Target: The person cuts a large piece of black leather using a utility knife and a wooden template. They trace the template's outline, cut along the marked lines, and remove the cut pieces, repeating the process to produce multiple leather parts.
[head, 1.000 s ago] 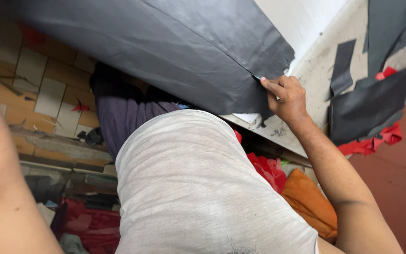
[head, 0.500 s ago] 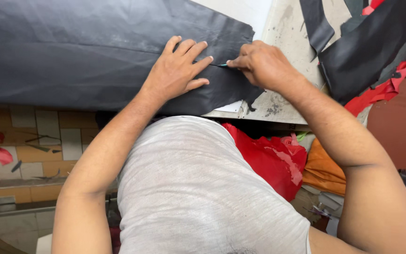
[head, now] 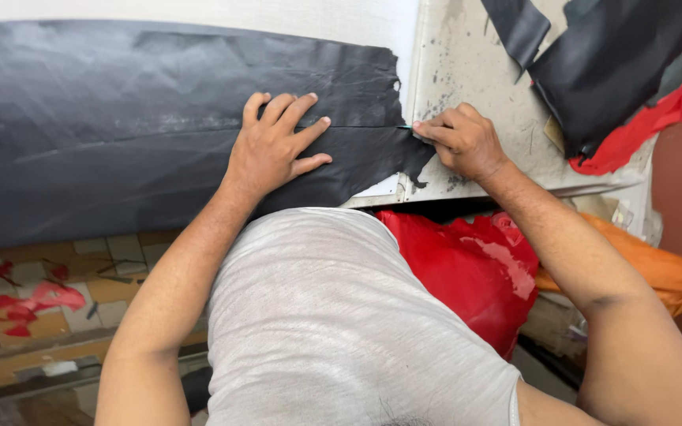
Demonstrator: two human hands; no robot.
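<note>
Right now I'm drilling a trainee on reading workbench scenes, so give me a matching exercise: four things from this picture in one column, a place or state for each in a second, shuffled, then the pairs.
Things:
1. left hand
2. right hand
3. black sheet
4. red bag

Places or states:
A. below the bench edge, beside the grey shirt
B. pressed flat, fingers spread, on the sheet
C. spread across the bench, with a straight line running through it
D. closed at the sheet's ragged right edge, pinching something small

Pairs: 1-B, 2-D, 3-C, 4-A
</note>
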